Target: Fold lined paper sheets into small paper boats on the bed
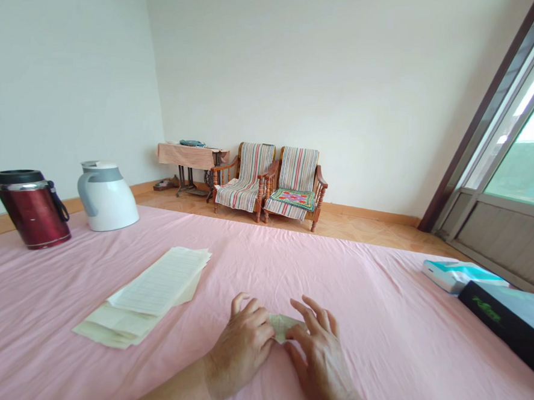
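A small folded piece of paper (283,326) lies on the pink cloth (360,302) in front of me, mostly covered by my hands. My left hand (242,346) rests on its left side with fingers curled and pressed onto it. My right hand (318,354) presses on its right side, fingers bent and slightly spread over the paper. A stack of lined paper sheets (150,295) lies to the left of my hands, apart from them.
A dark red flask (32,208) and a white jug (105,195) stand at the far left. A teal-and-white box (459,276) and a black box (511,317) lie at the right edge. Two striped wooden chairs (270,185) and a small table (190,159) stand by the far wall.
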The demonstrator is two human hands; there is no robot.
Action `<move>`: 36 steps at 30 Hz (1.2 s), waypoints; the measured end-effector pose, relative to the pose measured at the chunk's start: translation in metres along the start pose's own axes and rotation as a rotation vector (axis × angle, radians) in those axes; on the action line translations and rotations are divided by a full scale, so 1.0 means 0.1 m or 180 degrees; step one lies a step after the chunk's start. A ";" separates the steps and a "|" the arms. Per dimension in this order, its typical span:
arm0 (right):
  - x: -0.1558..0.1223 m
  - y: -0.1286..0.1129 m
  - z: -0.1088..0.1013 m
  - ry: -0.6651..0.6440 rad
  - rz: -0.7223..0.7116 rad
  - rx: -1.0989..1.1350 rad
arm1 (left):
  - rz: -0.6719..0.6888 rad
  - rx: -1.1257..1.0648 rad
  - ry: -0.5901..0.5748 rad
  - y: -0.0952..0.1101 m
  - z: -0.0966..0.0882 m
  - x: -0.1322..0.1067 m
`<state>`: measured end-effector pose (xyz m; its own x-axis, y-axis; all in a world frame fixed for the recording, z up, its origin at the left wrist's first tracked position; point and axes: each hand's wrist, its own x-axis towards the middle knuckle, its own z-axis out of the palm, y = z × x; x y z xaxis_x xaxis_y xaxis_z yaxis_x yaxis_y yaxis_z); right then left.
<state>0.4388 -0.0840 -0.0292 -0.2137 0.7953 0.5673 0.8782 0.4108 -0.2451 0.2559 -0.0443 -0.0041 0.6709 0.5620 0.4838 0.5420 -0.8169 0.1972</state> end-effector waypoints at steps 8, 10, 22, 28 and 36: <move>0.08 -0.04 0.00 0.0061 0.0089 -0.0074 | -0.0135 0.0067 -0.0118 0.01 -0.01 0.01; 0.10 -0.04 0.00 0.0058 0.0119 -0.0066 | -0.0196 0.0072 -0.0194 0.02 -0.03 0.02; 0.08 0.01 0.07 0.0154 0.0303 0.0385 | -0.0386 -0.0128 -0.0203 0.01 -0.06 0.04; 0.04 0.06 0.10 0.0296 0.0154 0.0449 | -0.0346 -0.0101 -0.0008 -0.01 -0.02 0.02; 0.07 0.01 0.08 0.0135 0.0117 0.0432 | -0.0525 -0.0232 0.0165 -0.02 0.02 0.01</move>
<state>0.4346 -0.0743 -0.0320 -0.1616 0.7925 0.5881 0.8185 0.4406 -0.3688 0.2567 -0.0420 -0.0062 0.5480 0.6832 0.4827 0.6033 -0.7225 0.3377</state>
